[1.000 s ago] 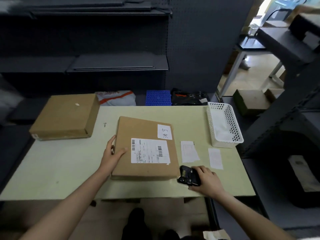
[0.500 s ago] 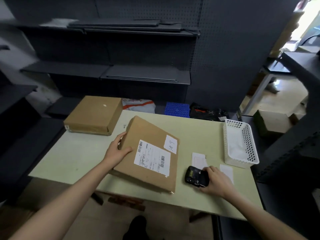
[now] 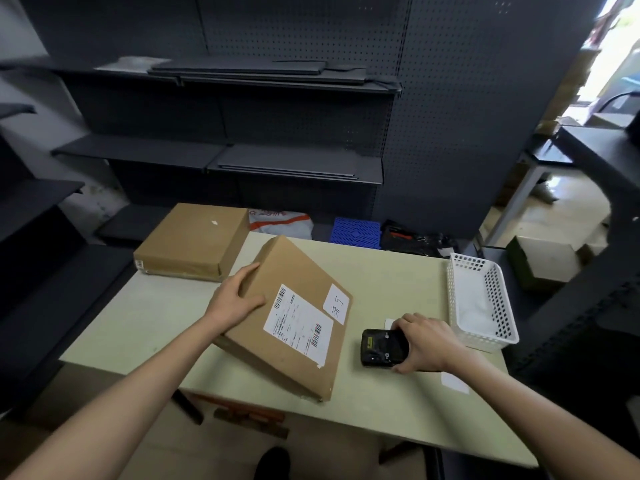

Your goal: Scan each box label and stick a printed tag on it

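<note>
Your left hand (image 3: 235, 299) grips the upper-left edge of the box (image 3: 291, 317), thumb on top, tilting it so its long axis runs from that hand down toward your body. Your right hand (image 3: 424, 342) curls around the black scanner (image 3: 382, 348), just right of the box. The shipping label (image 3: 299, 322) lies between your hands, nearer the scanner hand, so I judge the scan needs only a short leftward aim.
</note>
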Demonstrator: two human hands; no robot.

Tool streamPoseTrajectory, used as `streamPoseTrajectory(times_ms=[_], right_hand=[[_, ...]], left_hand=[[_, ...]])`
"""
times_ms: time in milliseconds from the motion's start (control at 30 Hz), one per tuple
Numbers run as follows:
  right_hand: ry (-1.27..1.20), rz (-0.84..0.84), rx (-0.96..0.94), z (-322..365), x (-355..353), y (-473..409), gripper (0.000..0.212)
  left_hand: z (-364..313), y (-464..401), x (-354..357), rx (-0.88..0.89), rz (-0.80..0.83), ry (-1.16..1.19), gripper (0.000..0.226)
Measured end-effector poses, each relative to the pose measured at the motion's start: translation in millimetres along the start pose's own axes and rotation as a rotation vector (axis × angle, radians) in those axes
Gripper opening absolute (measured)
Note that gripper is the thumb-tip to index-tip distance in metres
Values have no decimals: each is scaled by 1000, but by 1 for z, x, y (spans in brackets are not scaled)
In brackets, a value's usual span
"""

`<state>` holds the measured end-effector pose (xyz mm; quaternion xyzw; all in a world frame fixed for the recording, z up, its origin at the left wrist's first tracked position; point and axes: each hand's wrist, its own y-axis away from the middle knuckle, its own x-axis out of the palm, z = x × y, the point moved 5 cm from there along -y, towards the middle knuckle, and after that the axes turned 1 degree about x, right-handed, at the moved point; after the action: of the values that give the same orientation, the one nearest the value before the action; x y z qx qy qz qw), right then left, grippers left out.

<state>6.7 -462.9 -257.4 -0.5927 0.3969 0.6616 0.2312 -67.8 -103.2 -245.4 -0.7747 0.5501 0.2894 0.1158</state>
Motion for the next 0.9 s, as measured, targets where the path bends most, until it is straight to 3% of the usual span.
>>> streamPoseTrajectory(times_ms=[300, 533, 767, 900], right_hand=[[-295, 16, 194, -4, 56, 8, 77], [-380, 92, 306, 0, 107, 15, 79], [-371, 145, 424, -4, 118, 2, 82], [-434, 141, 487, -10, 120, 0, 65]], left_hand=[[12, -5, -2, -25, 8, 60, 71], [44, -26, 27, -104, 74, 166, 57], [61, -59, 51, -164, 141, 256, 59], [69, -72, 63, -163, 185, 301, 59]])
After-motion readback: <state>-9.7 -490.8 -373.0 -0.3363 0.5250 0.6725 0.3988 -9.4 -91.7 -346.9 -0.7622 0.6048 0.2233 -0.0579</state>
